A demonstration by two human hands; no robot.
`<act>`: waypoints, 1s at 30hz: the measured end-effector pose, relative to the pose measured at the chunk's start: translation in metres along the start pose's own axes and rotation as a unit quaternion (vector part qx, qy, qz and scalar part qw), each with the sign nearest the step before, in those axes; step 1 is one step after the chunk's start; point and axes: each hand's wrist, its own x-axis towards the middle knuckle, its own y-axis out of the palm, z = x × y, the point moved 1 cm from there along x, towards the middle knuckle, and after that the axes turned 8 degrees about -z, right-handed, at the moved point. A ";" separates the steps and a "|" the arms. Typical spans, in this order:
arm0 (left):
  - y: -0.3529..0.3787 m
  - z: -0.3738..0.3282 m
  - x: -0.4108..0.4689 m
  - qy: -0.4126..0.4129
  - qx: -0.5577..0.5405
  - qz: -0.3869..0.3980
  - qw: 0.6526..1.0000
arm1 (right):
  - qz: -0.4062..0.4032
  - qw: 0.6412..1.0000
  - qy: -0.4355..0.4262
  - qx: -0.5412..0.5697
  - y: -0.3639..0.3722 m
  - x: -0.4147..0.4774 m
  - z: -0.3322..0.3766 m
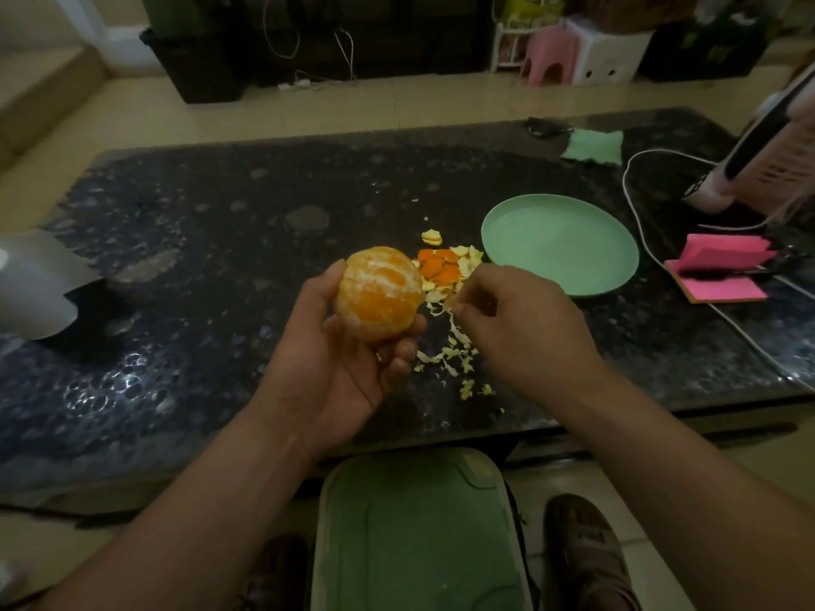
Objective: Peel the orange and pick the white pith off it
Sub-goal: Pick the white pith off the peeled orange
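Near table edge [132, 452], left hand [339, 359] grips orange [379, 293]

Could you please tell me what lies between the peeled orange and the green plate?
In the head view, a small heap of peel pieces lies there, between the orange and the plate.

Noting dark speckled stone table [220, 240] filling middle of view. Carrying mint-green round plate [560, 244] right of centre, green cloth [593, 146] near far edge, pink sticky-note pad [723, 271] lying open near right edge. Trailing white cable [625, 187] between plate and pad. Showing curled grey sheet [35, 284] at left edge. Standing on floor beyond: pink stool [549, 50] beside white stool [606, 55]. Showing green plastic panel [419, 531] below near edge, brown sandal [586, 553] just beside.
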 end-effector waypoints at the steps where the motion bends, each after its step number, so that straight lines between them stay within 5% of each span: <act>1: 0.000 0.000 0.001 0.004 0.005 -0.003 1.000 | -0.008 0.999 -0.003 0.042 -0.003 0.000 0.003; 5: -0.002 0.000 0.005 0.037 0.024 -0.009 0.999 | 0.000 0.980 -0.023 0.198 -0.021 -0.006 0.024; 21: 0.004 0.000 0.002 0.098 0.106 -0.047 0.988 | -0.083 0.978 -0.188 0.031 -0.015 -0.013 0.023; 30: 0.008 0.000 -0.003 0.100 0.101 -0.026 0.989 | -0.105 0.974 -0.187 0.072 -0.016 -0.014 0.026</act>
